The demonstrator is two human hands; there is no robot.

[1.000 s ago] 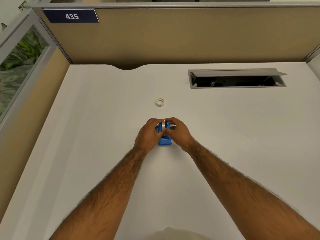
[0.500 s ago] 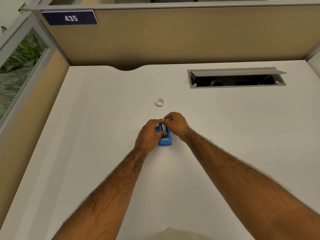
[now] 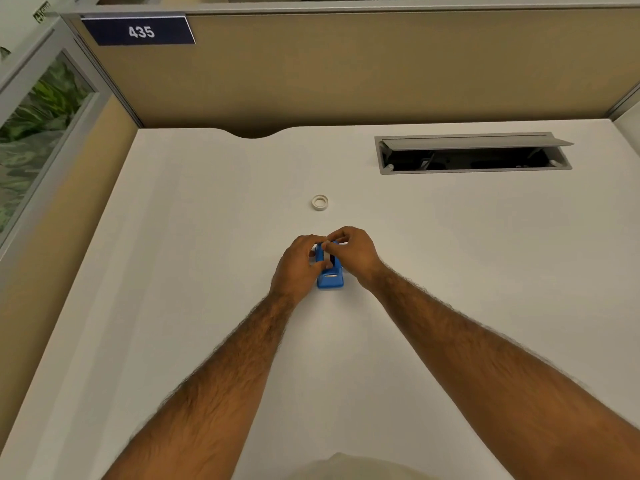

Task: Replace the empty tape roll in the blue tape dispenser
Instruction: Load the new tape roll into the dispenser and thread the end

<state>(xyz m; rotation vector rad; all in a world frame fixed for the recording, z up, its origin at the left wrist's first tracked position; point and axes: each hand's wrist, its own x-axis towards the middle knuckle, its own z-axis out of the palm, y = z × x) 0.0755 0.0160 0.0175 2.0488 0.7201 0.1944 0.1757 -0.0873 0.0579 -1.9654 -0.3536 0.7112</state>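
The right hand (image 3: 349,252) has shifted from the blue tape dispenser (image 3: 330,271)'s side to its far top, fingertips pinching something small and white, perhaps the tape end. The left hand (image 3: 298,268) clasps the dispenser's side, so threading looks under way. The spare white ring (image 3: 319,202) lies apart on the desk (image 3: 207,237).

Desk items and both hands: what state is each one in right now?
blue tape dispenser: standing on the desk, gripped from both sides.
left hand: closed on the dispenser's left side.
right hand: fingertips pinching at the dispenser's top; what they pinch is too small to tell.
white ring: lying flat beyond the hands, untouched.
cable hatch: lid raised, open.
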